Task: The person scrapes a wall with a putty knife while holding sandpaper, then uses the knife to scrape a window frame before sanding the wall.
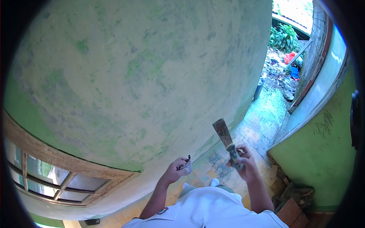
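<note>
My right hand is wrapped round the handle of a putty knife, whose wide, stained blade points up and to the left. Lower and to the left, my left hand is closed on a small item that looks whitish and clear with a dark, curved tip; its exact kind is unclear. Both hands are in front of my white shirt, apart from each other. Beyond them rises a wall with patchy white filler over green paint. Neither the blade nor my left hand appears to touch it.
A wood-framed window is at the lower left. The doorway at upper right opens onto plants and debris. Another green wall stands at right, with boards and a sack at its foot. The tiled floor is stained.
</note>
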`<state>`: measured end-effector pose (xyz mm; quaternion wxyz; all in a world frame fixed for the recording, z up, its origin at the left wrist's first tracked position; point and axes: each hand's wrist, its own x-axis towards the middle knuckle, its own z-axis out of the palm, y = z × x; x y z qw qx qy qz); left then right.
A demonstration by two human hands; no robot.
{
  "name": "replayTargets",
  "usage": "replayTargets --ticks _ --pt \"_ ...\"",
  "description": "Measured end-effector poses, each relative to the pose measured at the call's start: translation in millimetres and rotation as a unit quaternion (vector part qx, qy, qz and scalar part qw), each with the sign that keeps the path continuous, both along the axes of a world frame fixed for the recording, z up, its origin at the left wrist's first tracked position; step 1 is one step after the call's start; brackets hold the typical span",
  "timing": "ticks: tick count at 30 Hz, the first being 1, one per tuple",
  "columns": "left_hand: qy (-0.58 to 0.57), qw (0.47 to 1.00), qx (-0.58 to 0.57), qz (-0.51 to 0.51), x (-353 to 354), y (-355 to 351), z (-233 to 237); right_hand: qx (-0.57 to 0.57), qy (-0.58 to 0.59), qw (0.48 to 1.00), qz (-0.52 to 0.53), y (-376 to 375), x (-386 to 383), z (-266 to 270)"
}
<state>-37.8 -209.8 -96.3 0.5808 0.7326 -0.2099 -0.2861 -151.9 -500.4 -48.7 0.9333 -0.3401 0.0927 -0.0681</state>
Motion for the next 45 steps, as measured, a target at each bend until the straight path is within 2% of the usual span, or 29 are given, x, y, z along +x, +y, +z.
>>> replayTargets --ticks 3,5,8,11,12,14,21,30,38,42,45 --pt "0.006 1.000 -0.001 0.021 -2 3 3 0.058 0.009 0.987 0.149 14 -6 -7" --pt "0.011 0.999 -0.031 0.040 -5 3 11 0.112 0.016 0.977 0.183 31 -3 -12" --pt "-0.011 0.997 -0.032 0.062 -10 10 10 0.042 0.027 0.971 0.232 45 6 -20" --pt "-0.023 0.996 -0.020 0.089 -16 24 5 0.058 0.090 0.959 0.264 51 20 -6" --pt "-0.023 0.995 -0.021 0.094 -18 28 5 0.057 0.090 0.957 0.269 53 24 -5" --pt "-0.025 0.991 -0.031 0.128 -24 36 4 -0.029 0.093 0.958 0.270 55 32 -6" --pt "0.002 0.977 -0.058 0.207 -44 46 -2 -0.057 0.091 0.946 0.306 63 40 -16" --pt "0.012 0.978 -0.074 0.192 -48 27 -11 -0.074 0.106 0.940 0.316 51 29 -27" --pt "-0.055 0.982 -0.064 0.167 -46 11 -5 -0.165 0.134 0.936 0.279 34 21 -46" --pt "-0.057 0.978 -0.070 0.186 -46 17 -5 -0.214 0.131 0.925 0.286 36 23 -64" --pt "-0.012 0.974 -0.069 0.214 -46 26 -2 -0.265 0.128 0.903 0.312 43 32 -75"
